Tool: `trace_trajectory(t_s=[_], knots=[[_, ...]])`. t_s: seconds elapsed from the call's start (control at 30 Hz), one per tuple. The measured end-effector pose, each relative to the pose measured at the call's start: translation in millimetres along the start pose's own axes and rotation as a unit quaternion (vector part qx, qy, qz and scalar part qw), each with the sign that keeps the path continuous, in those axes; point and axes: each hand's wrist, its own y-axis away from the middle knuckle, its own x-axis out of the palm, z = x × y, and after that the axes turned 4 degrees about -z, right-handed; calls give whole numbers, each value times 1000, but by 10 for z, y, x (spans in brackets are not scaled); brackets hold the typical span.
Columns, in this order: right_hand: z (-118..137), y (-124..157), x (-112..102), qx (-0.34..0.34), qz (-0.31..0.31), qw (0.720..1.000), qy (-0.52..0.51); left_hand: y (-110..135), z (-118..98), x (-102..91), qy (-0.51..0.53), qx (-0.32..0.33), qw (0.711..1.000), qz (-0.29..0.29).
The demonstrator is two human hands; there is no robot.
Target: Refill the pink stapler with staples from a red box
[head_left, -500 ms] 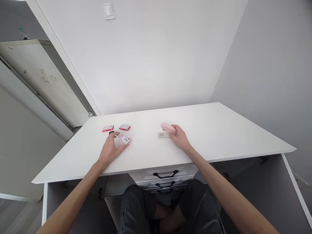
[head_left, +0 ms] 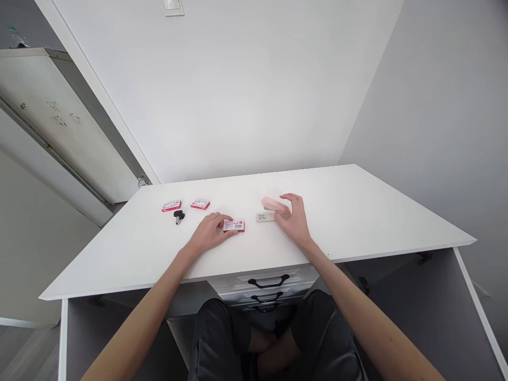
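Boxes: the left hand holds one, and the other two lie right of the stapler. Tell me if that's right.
Wrong side: the head view shows the other two boxes lying left of the stapler, not right. The left hand does hold one box.

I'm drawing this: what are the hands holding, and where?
The left hand holds a box by its long edges, near its left end. The right hand is at the right end of the stapler; any hold is unclear.
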Motion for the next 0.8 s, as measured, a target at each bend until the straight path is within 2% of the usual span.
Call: trace_trajectory(t_s=[0.07, 0.1, 0.2, 0.3, 0.37, 0.6, 0.8], knots=[[114, 84, -11, -56, -45, 997, 20, 17, -5, 3, 4, -2, 1000, -7], [169, 131, -8, -83, -36, 996, 18, 29, -11, 1, 3, -1, 1000, -8], [299, 253, 29, -130, 96, 987, -11, 70, -47, -18, -9, 11, 1000, -20], [362, 303, 87, -103, 234, 966, -18, 99, -101, -34, -5, 26, 998, -49], [372, 298, 119, -79, 277, 957, -26, 108, -141, -22, 9, 35, 997, -64], [296, 242, 154, 47, 246, 959, -136, 103, -248, 117, 15, 21, 997, -70], [263, 240, 157, 66, 270, 948, -153, 104, -253, 118, 15, 18, 998, -66]])
